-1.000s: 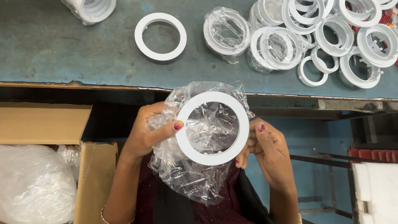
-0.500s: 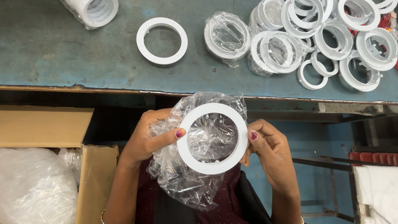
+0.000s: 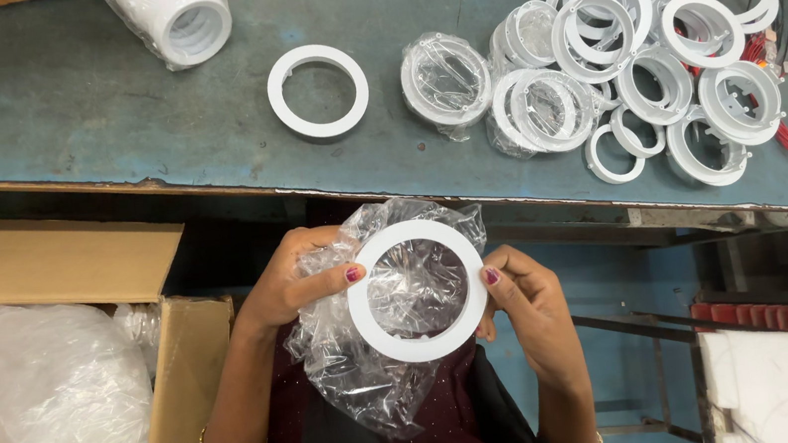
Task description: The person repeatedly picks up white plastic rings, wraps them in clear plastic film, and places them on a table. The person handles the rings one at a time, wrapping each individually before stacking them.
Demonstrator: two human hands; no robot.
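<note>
White plastic ring (image 3: pixel 417 291) sits held below the bench edge, in front of the person's torso, backed by a crumpled clear plastic bag (image 3: pixel 372 364). Left hand (image 3: pixel 296 279) pinches the ring's left rim together with the bag; right hand (image 3: pixel 524 301) grips the right rim, thumb on the face. Step looks like bagging or unbagging, can't tell which. Next move needs the bag mouth kept wide and the ring square to it. Another bare ring (image 3: pixel 318 91) and wrapped ring (image 3: pixel 445 80) lie on the blue-grey bench (image 3: pixel 50 113); cardboard box (image 3: pixel 49 264) at left.
</note>
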